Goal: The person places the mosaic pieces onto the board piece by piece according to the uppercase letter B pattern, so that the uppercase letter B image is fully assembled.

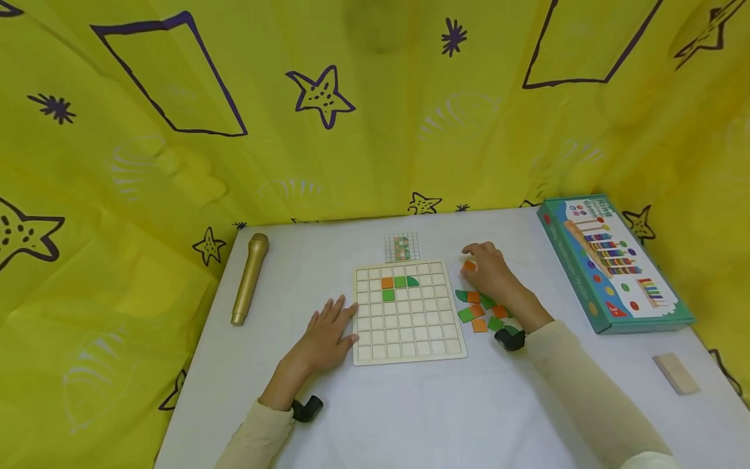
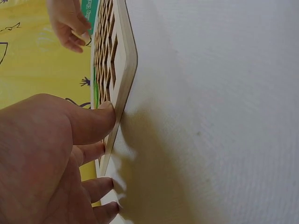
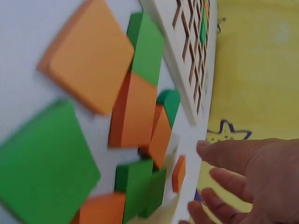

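A wooden grid board (image 1: 408, 332) lies on the white table, holding two green tiles, one orange tile (image 1: 387, 283) and a green rounded piece (image 1: 413, 281) in its upper cells. My left hand (image 1: 325, 335) rests with spread fingers along the board's left edge; the thumb touches the rim in the left wrist view. Above a lone orange tile (image 3: 178, 174) hovers my right hand (image 1: 491, 270), fingers apart and nothing between them. Nearer me lies a loose cluster of orange and green pieces, including an orange square (image 3: 91, 58) and a green square (image 3: 49, 163).
A small pattern card (image 1: 402, 247) lies behind the board. At the left is a gold microphone (image 1: 249, 280). A boxed ring game (image 1: 615, 267) stands at the right, with a small wooden block (image 1: 676, 373) nearer me. Yellow patterned cloth (image 1: 375, 156) hangs behind the table.
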Demonstrator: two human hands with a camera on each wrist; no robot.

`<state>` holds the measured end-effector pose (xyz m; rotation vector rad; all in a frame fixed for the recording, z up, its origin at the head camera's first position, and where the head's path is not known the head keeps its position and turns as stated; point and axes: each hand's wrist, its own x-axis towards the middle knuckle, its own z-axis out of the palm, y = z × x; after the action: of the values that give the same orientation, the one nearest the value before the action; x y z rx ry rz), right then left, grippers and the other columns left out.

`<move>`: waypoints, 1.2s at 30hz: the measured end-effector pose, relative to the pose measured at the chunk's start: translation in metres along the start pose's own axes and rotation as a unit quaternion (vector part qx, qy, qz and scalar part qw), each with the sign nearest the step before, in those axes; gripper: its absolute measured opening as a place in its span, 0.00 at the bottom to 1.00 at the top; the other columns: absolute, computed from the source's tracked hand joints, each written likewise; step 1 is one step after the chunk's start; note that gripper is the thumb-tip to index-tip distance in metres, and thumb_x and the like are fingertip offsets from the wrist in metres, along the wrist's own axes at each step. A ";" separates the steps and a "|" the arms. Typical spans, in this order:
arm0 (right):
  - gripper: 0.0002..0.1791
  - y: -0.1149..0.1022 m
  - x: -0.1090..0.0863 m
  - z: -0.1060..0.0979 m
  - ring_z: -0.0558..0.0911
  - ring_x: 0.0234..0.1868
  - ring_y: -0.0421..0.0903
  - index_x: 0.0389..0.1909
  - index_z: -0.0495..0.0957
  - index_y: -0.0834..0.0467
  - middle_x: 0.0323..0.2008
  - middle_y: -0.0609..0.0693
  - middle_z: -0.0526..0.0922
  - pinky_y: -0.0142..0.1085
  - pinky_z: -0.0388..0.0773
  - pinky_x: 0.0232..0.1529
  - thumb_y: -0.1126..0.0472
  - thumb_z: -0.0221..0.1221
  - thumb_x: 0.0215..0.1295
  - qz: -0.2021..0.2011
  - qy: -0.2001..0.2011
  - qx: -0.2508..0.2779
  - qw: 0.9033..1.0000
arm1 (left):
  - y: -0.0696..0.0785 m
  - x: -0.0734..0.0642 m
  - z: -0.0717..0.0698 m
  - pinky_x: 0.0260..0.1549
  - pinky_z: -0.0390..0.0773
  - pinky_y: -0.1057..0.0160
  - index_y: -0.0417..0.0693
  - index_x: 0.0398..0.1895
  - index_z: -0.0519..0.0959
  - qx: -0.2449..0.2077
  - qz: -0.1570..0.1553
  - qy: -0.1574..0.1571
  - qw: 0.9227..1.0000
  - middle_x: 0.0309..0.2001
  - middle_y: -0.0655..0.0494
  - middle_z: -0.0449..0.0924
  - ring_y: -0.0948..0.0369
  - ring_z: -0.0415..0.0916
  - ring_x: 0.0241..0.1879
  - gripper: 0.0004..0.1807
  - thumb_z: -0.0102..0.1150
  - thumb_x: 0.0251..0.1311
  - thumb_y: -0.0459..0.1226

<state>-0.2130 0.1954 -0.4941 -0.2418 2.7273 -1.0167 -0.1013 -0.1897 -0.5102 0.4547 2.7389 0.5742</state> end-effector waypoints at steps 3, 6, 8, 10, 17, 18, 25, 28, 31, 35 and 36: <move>0.27 0.010 0.000 -0.006 0.61 0.70 0.69 0.72 0.66 0.65 0.71 0.71 0.60 0.66 0.65 0.69 0.60 0.59 0.79 0.039 -0.008 0.007 0.999 | 0.000 0.000 0.000 0.77 0.47 0.29 0.49 0.83 0.59 0.003 0.002 0.001 1.000 0.85 0.38 0.46 0.38 0.41 0.84 0.35 0.53 0.79 0.48; 0.23 0.017 0.003 -0.005 0.65 0.66 0.66 0.69 0.69 0.65 0.67 0.69 0.65 0.63 0.67 0.69 0.60 0.57 0.80 0.044 -0.019 0.003 0.999 | 0.000 0.000 0.000 0.77 0.47 0.29 0.49 0.83 0.60 0.002 0.002 0.002 1.000 0.85 0.38 0.46 0.38 0.41 0.84 0.34 0.53 0.79 0.47; 0.20 0.020 0.006 -0.004 0.67 0.65 0.64 0.67 0.71 0.65 0.65 0.67 0.67 0.62 0.68 0.68 0.61 0.55 0.81 0.035 -0.028 0.001 0.999 | 0.000 0.000 -0.001 0.77 0.47 0.29 0.49 0.83 0.60 0.004 0.001 0.001 1.000 0.85 0.38 0.46 0.38 0.41 0.84 0.34 0.53 0.79 0.47; 0.19 0.022 0.008 -0.002 0.69 0.64 0.63 0.67 0.71 0.65 0.64 0.66 0.68 0.61 0.69 0.69 0.62 0.53 0.82 0.026 -0.036 0.003 0.999 | 0.000 0.000 -0.001 0.77 0.47 0.29 0.49 0.83 0.60 0.004 0.000 0.000 1.000 0.85 0.38 0.46 0.38 0.41 0.84 0.34 0.53 0.79 0.47; 0.20 0.024 0.012 -0.001 0.72 0.62 0.62 0.68 0.69 0.64 0.63 0.65 0.68 0.58 0.72 0.66 0.64 0.53 0.81 0.012 -0.044 0.027 0.999 | 0.000 0.000 -0.001 0.78 0.46 0.30 0.50 0.84 0.59 0.003 -0.002 -0.003 1.000 0.85 0.39 0.45 0.39 0.40 0.84 0.35 0.53 0.79 0.48; 0.19 0.025 0.012 0.000 0.72 0.61 0.61 0.68 0.69 0.64 0.63 0.65 0.68 0.57 0.72 0.66 0.64 0.52 0.81 0.014 -0.043 0.031 0.998 | 0.000 0.000 -0.001 0.78 0.46 0.30 0.50 0.84 0.59 0.003 -0.002 -0.003 1.000 0.85 0.39 0.45 0.39 0.40 0.84 0.35 0.53 0.79 0.48; 0.19 0.026 0.012 0.001 0.72 0.60 0.61 0.68 0.72 0.63 0.61 0.65 0.67 0.58 0.71 0.67 0.62 0.52 0.83 0.008 -0.044 0.019 0.999 | 0.000 0.000 -0.002 0.78 0.46 0.30 0.49 0.83 0.59 0.003 -0.002 -0.001 1.000 0.85 0.39 0.46 0.38 0.40 0.84 0.35 0.54 0.79 0.48; 0.19 0.026 0.011 0.001 0.73 0.60 0.62 0.68 0.72 0.64 0.60 0.66 0.69 0.60 0.71 0.68 0.62 0.52 0.83 -0.001 -0.045 0.010 0.999 | 0.000 0.000 -0.001 0.78 0.46 0.30 0.50 0.84 0.59 0.002 -0.003 -0.004 1.000 0.85 0.40 0.45 0.39 0.40 0.84 0.35 0.53 0.79 0.48; 0.19 0.027 0.012 0.002 0.73 0.61 0.62 0.68 0.72 0.65 0.60 0.66 0.69 0.59 0.71 0.69 0.62 0.51 0.83 -0.006 -0.045 0.006 0.999 | 0.000 0.000 -0.001 0.77 0.46 0.30 0.49 0.83 0.59 0.000 -0.001 -0.001 1.000 0.85 0.39 0.46 0.38 0.40 0.84 0.35 0.53 0.79 0.47; 0.18 0.025 0.011 0.004 0.73 0.60 0.61 0.67 0.72 0.65 0.60 0.66 0.69 0.59 0.71 0.68 0.62 0.50 0.84 -0.023 -0.040 0.009 0.999 | 0.000 0.000 -0.001 0.78 0.46 0.30 0.50 0.83 0.59 -0.001 -0.001 0.000 1.000 0.85 0.39 0.45 0.38 0.40 0.84 0.34 0.53 0.79 0.48; 0.18 0.024 0.011 0.004 0.73 0.59 0.61 0.67 0.72 0.65 0.60 0.66 0.69 0.59 0.71 0.67 0.62 0.50 0.84 -0.029 -0.038 0.010 0.999 | 0.000 0.000 -0.001 0.78 0.46 0.30 0.50 0.84 0.59 0.000 -0.001 -0.001 1.000 0.85 0.39 0.45 0.39 0.40 0.84 0.35 0.53 0.80 0.48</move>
<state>-0.2240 0.2084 -0.5149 -0.3503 2.6539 -1.0284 -0.1016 -0.1905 -0.5094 0.4517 2.7366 0.5735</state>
